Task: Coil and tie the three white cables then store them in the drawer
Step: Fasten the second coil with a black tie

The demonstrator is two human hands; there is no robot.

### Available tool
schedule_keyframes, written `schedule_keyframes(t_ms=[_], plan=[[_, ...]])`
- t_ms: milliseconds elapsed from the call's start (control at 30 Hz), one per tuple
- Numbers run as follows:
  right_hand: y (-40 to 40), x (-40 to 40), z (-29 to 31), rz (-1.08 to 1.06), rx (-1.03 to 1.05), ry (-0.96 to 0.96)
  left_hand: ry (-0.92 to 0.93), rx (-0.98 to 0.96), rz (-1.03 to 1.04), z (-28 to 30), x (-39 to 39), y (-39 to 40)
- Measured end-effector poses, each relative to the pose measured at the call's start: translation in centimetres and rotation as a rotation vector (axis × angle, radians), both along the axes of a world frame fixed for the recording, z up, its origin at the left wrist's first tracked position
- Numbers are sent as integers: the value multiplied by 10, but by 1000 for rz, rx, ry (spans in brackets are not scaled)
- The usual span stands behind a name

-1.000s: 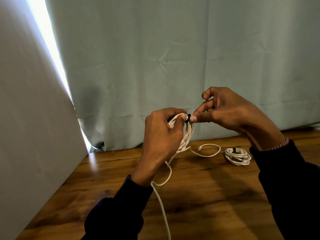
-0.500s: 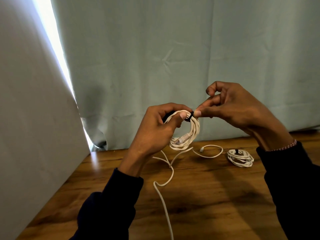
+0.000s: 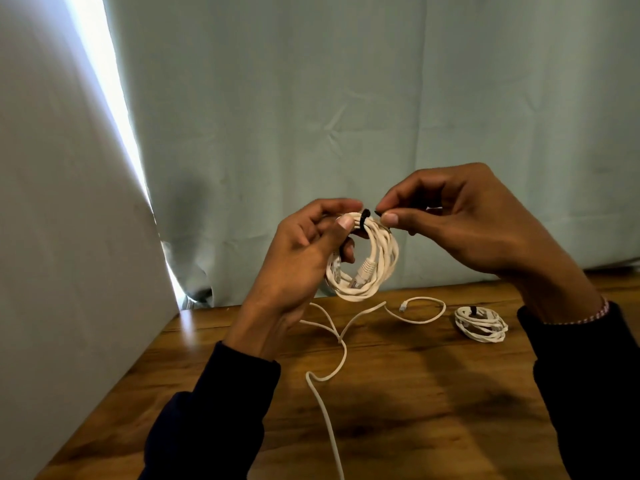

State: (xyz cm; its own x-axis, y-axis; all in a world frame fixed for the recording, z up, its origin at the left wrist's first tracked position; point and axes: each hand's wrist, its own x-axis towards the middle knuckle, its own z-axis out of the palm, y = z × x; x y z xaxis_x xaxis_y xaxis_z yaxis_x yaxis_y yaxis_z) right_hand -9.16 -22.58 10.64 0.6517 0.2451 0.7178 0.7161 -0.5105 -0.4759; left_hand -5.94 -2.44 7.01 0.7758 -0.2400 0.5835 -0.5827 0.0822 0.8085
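Note:
My left hand (image 3: 298,258) grips a coiled white cable (image 3: 375,268) held up above the wooden table (image 3: 415,393). A black tie (image 3: 364,218) wraps the top of the coil. My right hand (image 3: 460,223) pinches the free end of that tie between thumb and forefinger, just right of the coil. A second white cable (image 3: 337,348) lies loose on the table, running from under the coil toward the near edge. A third white coil (image 3: 481,323), bound with a black tie, rests on the table at the right. No drawer is in view.
A pale green curtain (image 3: 346,116) hangs behind the table. A light grey panel (image 3: 62,237) stands along the table's left side, with bright light in the gap between them.
Both hands have risen and the coil has turned to face me. My right hand's pinch has shifted slightly to the right of the tie.

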Motion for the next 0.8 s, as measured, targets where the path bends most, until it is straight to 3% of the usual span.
schedule_keyframes(t_ms=[133,333,500,633,800], plan=[[4,-1,0,2,28,10,44,-67,-82,2,0,1],[3,4,-3,231,255,354,66,-135,-160,2,-2,-1],[6,10,-7,311,331,478,88,-165,-166,3,-4,-2],[11,9,-8,256,378,410,98,-179,-171,4,-5,-1],[20,10,-10,91,608,181,5,-83,-116,3,-7,-4]])
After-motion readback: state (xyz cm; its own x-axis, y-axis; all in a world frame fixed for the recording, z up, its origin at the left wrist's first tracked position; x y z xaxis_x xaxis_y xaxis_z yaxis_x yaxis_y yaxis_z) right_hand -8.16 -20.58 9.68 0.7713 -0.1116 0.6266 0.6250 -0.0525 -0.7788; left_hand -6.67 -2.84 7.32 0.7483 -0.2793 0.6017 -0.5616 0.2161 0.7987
